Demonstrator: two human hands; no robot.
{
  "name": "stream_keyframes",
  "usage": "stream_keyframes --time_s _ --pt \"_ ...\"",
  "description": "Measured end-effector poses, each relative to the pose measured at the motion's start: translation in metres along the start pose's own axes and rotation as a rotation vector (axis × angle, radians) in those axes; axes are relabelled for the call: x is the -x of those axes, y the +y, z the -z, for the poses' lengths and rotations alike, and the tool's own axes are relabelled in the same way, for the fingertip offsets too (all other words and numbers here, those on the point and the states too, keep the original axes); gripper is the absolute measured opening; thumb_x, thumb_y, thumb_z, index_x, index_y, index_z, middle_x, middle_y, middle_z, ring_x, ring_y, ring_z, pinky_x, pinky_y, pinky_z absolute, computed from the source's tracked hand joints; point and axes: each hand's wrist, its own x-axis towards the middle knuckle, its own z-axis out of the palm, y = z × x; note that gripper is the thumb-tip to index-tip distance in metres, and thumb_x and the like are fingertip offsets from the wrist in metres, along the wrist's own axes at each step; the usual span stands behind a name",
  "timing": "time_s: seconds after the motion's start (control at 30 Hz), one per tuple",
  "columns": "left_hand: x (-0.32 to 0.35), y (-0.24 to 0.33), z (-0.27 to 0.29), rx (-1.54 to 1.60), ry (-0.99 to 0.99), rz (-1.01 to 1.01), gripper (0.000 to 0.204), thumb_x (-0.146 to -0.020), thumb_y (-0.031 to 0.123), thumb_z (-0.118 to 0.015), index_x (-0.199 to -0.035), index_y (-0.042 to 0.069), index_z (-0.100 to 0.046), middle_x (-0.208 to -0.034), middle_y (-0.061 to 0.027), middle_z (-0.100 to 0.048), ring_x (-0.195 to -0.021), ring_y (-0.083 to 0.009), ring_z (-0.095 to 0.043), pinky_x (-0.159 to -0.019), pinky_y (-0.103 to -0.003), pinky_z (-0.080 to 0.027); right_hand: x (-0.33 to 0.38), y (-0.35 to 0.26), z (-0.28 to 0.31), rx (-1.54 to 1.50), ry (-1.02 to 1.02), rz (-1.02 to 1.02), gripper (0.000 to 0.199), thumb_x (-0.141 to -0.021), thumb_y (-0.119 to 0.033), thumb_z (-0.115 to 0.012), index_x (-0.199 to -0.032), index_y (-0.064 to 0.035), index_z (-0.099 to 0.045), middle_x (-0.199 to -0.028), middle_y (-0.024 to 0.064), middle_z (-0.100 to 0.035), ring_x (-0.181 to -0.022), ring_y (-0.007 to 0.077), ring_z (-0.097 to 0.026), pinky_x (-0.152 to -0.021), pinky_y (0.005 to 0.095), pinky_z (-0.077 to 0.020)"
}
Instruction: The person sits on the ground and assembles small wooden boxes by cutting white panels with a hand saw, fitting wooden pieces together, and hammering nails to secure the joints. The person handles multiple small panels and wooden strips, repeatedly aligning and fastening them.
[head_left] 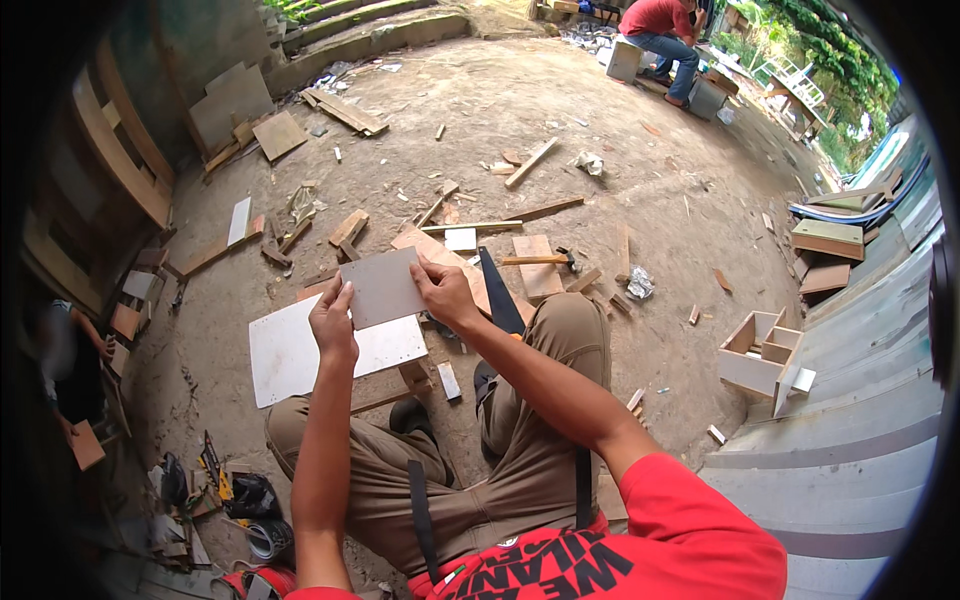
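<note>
Between my two hands I hold up a flat, greyish rectangular board (386, 287). My left hand (334, 318) grips its left edge, thumb toward the top. On the upper right edge, my right hand (446, 291) is closed around the board. Below it lies a larger white panel (285, 350) with small dark marks along its edges, propped on wood in front of my knees. A handsaw with a dark blade (497, 290) rests right of my right hand. Just beyond the saw, a hammer (540, 260) lies across a short plank (538, 283).
Wood offcuts (349, 228) litter the dirt ground ahead. A small wooden box with compartments (762, 352) stands at right, near corrugated metal sheets (830, 480). Tools and black bags (250, 497) lie at lower left. One person (660, 40) sits far off; another person's hand (106, 347) shows at left.
</note>
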Motion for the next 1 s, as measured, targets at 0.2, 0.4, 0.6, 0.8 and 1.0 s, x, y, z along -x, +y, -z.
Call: stream_keyframes --time_s 0.2,0.4,0.6,0.8,1.0 --pt "0.0 0.007 0.01 0.091 0.042 0.003 0.04 -0.096 0.011 -0.062 -0.135 0.006 -0.059 -0.124 -0.0044 -0.063 -0.113 -0.0176 -0.061 -0.091 -0.036 -0.053 0.002 -0.047 0.005 -0.083 -0.202 -0.023 0.058 -0.095 -0.023 -0.066 -0.14 0.009 -0.046 -0.13 0.0225 -0.062 -0.096 0.0184 -0.068 -0.082 0.0291 -0.0555" --pt "0.011 0.012 0.004 0.073 -0.024 -0.005 0.041 -0.096 0.012 -0.063 -0.136 0.005 -0.058 -0.127 -0.0075 -0.062 -0.116 -0.0209 -0.061 -0.091 -0.038 -0.055 -0.008 -0.03 0.01 -0.04 -0.202 0.135 0.06 -0.094 -0.022 -0.068 -0.142 0.0063 -0.045 -0.124 0.0185 -0.067 -0.085 0.0145 -0.068 -0.072 0.0261 -0.0563" --pt "0.007 0.018 0.011 0.166 -0.087 -0.03 0.043 -0.095 0.01 -0.065 -0.137 0.007 -0.056 -0.122 -0.0074 -0.066 -0.106 -0.0153 -0.064 -0.081 -0.034 -0.057 -0.011 -0.033 0.003 -0.16 -0.132 0.125 0.056 -0.095 -0.021 -0.068 -0.141 0.0029 -0.048 -0.125 0.0183 -0.067 -0.086 0.013 -0.068 -0.073 0.0251 -0.0556" --pt "0.002 0.026 0.016 0.203 -0.18 -0.005 0.053 -0.095 0.011 -0.065 -0.141 0.005 -0.041 -0.123 -0.0094 -0.059 -0.11 -0.0187 -0.062 -0.086 -0.039 -0.057 -0.01 -0.037 0.007 -0.171 -0.196 0.1 0.062 -0.093 -0.027 -0.07 -0.142 0.0038 -0.047 -0.13 0.0231 -0.062 -0.099 0.0186 -0.067 -0.083 0.0288 -0.0551" --pt "0.0 0.022 0.025 0.098 -0.316 0.034 0.059 -0.091 0.014 -0.071 -0.141 0.003 -0.04 -0.127 -0.0109 -0.056 -0.113 -0.0201 -0.06 -0.091 -0.041 -0.055 0.0 -0.067 0.008 0.119 -0.31 0.145 0.122 -0.073 -0.056 -0.084 -0.15 0.0134 -0.02 -0.144 0.0331 -0.041 -0.134 0.0352 -0.047 -0.11 0.0372 -0.0393"
